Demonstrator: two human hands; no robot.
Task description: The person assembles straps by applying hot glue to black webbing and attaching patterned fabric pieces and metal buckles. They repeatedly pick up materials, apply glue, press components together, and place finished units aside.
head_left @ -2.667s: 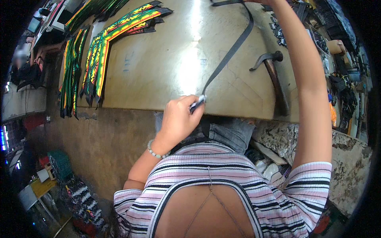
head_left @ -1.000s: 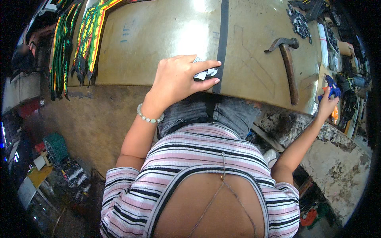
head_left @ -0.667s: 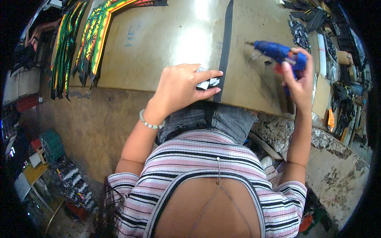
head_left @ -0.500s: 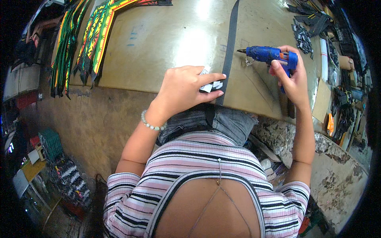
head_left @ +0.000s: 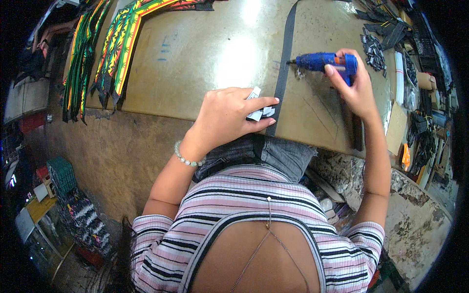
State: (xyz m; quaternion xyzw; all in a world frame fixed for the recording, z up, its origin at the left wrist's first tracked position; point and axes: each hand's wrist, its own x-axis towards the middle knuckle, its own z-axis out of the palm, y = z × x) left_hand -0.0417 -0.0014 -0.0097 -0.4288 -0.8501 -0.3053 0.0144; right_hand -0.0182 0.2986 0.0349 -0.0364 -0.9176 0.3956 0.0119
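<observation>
A long black strap (head_left: 288,44) runs away from the table's near edge. My left hand (head_left: 220,115) is closed on several small white-and-black labels (head_left: 263,113), its index fingertip and thumb at the strap's left edge near the front. A blue glue gun (head_left: 315,61) with dark smudges is gripped in my right hand (head_left: 360,90), to the right of the strap. Its dark nozzle points left, with the tip over or at the strap; whether it touches cannot be told. Whitish glue residue hangs below the nozzle.
The strap lies on a worn, shiny tabletop (head_left: 190,73). Patterned green, yellow and red straps (head_left: 122,58) hang over its edge at the left. Small black pieces (head_left: 373,51) are piled at the right, near white glue sticks (head_left: 399,78) and a cardboard sheet (head_left: 395,122).
My right hand has moved the glue gun left, bringing its nozzle from beside the strap to the strap. My left hand has shifted slightly toward me, still holding the labels.
</observation>
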